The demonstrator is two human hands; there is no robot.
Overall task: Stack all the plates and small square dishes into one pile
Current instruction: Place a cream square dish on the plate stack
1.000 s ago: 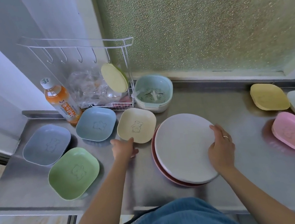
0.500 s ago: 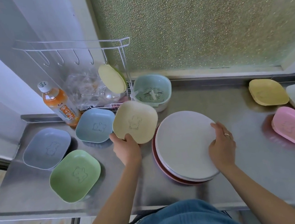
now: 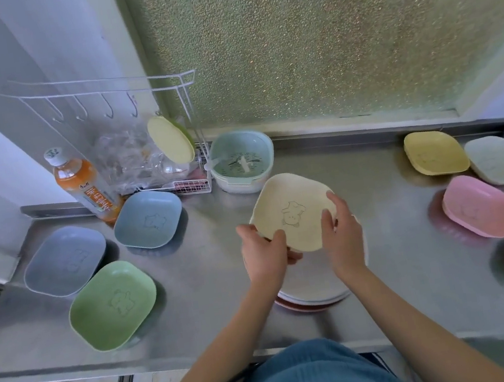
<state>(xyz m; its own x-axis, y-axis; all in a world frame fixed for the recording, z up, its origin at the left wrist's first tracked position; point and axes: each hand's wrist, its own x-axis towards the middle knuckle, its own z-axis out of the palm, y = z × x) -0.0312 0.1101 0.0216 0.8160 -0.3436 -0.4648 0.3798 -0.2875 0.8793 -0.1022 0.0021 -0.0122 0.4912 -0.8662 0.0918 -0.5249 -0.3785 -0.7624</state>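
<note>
So the cream dish (image 3: 293,214) is gripped at its edges by the left hand (image 3: 264,253) and right hand (image 3: 343,236), held over the plates (image 3: 315,292). Probably gets lowered flat next; green dish (image 3: 113,304) waits at 9 o'clock.

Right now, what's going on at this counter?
A person holds a cream square dish in both hands, left hand and right hand, above a stack of round plates on the steel counter. It is not yet set down. Other square dishes lie unstacked: green, grey-blue and blue to the left, more to the right, including a pink one.
</note>
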